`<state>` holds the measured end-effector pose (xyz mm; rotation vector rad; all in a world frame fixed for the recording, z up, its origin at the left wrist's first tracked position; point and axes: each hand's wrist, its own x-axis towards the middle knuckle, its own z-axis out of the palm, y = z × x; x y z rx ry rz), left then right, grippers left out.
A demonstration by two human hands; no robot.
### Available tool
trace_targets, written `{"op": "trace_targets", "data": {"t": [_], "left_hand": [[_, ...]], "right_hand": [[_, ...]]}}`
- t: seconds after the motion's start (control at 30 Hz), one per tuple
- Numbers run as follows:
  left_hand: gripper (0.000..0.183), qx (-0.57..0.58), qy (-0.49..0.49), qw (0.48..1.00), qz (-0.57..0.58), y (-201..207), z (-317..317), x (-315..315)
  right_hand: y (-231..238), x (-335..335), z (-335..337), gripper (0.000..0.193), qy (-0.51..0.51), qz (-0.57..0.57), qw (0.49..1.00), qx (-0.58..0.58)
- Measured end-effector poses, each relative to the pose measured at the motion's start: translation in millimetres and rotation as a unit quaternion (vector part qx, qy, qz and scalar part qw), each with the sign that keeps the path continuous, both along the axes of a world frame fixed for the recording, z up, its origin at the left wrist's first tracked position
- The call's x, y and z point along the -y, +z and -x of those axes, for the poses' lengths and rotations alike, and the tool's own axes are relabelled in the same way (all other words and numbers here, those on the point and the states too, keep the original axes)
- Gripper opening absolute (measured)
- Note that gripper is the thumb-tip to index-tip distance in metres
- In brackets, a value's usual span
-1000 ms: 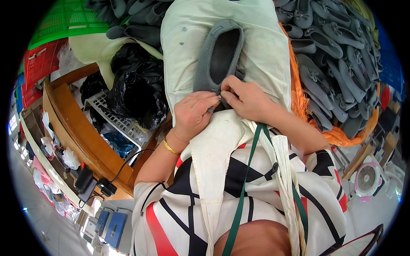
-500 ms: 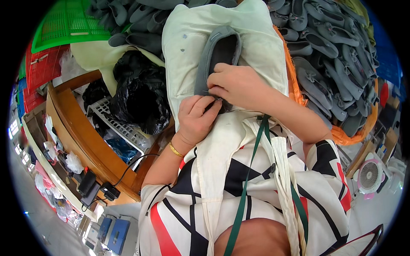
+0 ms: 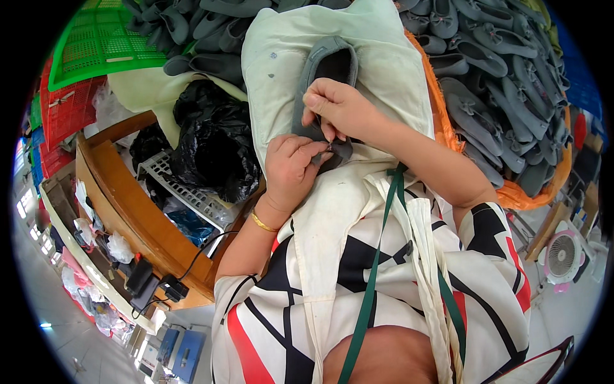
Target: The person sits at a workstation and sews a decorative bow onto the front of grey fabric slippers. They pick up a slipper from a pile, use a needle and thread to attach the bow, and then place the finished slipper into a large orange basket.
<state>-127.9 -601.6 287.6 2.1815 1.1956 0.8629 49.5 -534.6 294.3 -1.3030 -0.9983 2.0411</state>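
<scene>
A grey slip-on shoe (image 3: 310,77) lies on a white cloth-covered cushion (image 3: 272,105) in front of me, its heel pointing away and its dark opening facing up. My left hand (image 3: 291,168) is closed on the near toe end, thumb and forefinger pinching near a small dark bit at the toe. Just above the shoe, my right hand (image 3: 348,110) is closed, thumb and forefinger pressed together. Whatever those fingers hold is too small to make out. Part of the shoe's middle is hidden behind my hands.
To the right, an orange-rimmed sack (image 3: 540,195) overflows with grey shoes; more shoes (image 3: 220,64) are heaped at the back. On the left are a black plastic bag (image 3: 214,157), a white basket (image 3: 185,185), a wooden frame (image 3: 137,211) and a green crate (image 3: 102,48). A fan (image 3: 563,257) stands right.
My right hand has lifted a little off the shoe and turned, its pinched fingers now higher. My left hand stays at the toe, with slightly shifted fingers.
</scene>
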Motion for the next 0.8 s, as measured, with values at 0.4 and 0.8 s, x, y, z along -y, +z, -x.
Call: {"op": "trace_targets", "data": {"t": [0.4,0.8], "left_hand": [[0.023,0.000,-0.025,0.994,0.110,9,0,-16],[0.020,0.016,0.051,0.993,0.103,3,0,-3]], "right_hand": [[-14,13,-35,0.010,-0.030,-0.461,0.863,0.206],[5,52,-42,0.010,0.174,-0.424,0.835,0.306]]}}
